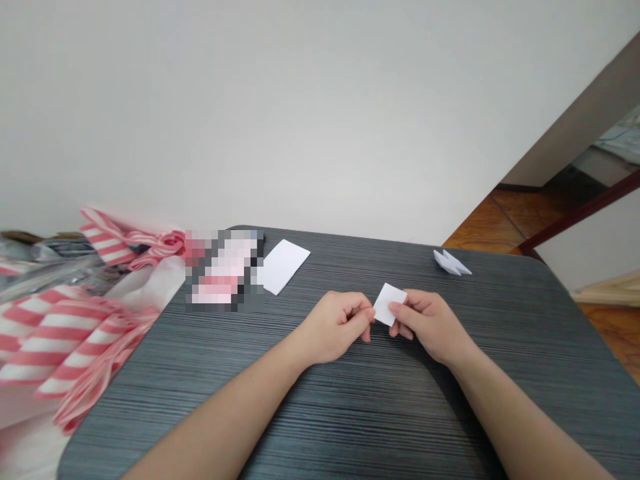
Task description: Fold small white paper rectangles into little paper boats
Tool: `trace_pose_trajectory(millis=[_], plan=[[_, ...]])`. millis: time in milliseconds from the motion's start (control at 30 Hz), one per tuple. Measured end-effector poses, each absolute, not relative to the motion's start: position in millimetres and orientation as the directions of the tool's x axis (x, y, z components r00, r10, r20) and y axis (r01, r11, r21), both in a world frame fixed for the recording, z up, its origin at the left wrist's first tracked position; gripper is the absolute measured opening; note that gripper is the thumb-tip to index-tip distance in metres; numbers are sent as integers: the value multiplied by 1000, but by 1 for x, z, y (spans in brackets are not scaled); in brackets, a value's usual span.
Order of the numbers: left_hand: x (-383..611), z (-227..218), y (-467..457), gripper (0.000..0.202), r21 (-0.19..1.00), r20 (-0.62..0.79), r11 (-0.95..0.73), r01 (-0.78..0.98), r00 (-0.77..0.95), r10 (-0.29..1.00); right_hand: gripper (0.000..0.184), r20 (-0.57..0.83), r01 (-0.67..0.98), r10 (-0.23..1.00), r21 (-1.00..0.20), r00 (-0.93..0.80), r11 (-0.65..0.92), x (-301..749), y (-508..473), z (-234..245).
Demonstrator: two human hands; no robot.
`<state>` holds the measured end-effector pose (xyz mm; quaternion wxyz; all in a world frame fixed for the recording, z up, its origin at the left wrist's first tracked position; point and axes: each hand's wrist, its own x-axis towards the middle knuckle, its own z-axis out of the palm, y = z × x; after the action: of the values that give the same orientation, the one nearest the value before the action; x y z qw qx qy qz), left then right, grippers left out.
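A small folded piece of white paper is held up over the dark table. My right hand grips its right side, thumb on top and fingers beneath. My left hand is closed, with thumb and forefinger pinched at the paper's left corner. Beyond my left hand a flat white paper lies on the table. Toward the back right rests a folded white paper shape with pointed ends.
The dark wood-grain table has rounded corners and stands against a pale wall. A pixelated dark-edged object lies at its left back. Pink-and-white striped cloth is heaped along the left side. Wooden floor shows at right.
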<state>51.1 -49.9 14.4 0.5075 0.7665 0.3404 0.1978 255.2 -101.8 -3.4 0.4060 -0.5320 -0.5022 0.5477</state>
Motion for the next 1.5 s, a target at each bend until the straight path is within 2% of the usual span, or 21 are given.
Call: trace_pose_trajectory(millis=[300, 467, 700, 933, 1133, 1333, 1500], plan=[[51, 8, -49, 29, 914, -10, -271, 303, 684, 729, 34, -134, 142, 985, -983, -104, -119, 256, -101, -2], [52, 5, -50, 20, 946, -26, -196, 257, 665, 747, 32, -155, 136, 985, -980, -79, -144, 255, -102, -3], [54, 4, -50, 22, 941, -54, -180, 287, 651, 757, 30, -154, 257, 979, -959, -134, -115, 255, -101, -2], [53, 6, -48, 26, 935, -39, -195, 297, 632, 774, 19, -144, 147, 977, -982, -156, -121, 252, -102, -3], [54, 2, -47, 21, 949, -29, -168, 267, 605, 795, 14, -87, 189, 987, -980, -132, -61, 250, -102, -1], [53, -3, -46, 12, 898, 101, -316, 306, 556, 825, 20, -28, 336, 993, -942, -117, 13, 250, -102, 0], [53, 0, -47, 17, 851, 176, -428, 303, 604, 777, 12, 25, 252, 986, -966, -163, 66, 250, -102, -2]])
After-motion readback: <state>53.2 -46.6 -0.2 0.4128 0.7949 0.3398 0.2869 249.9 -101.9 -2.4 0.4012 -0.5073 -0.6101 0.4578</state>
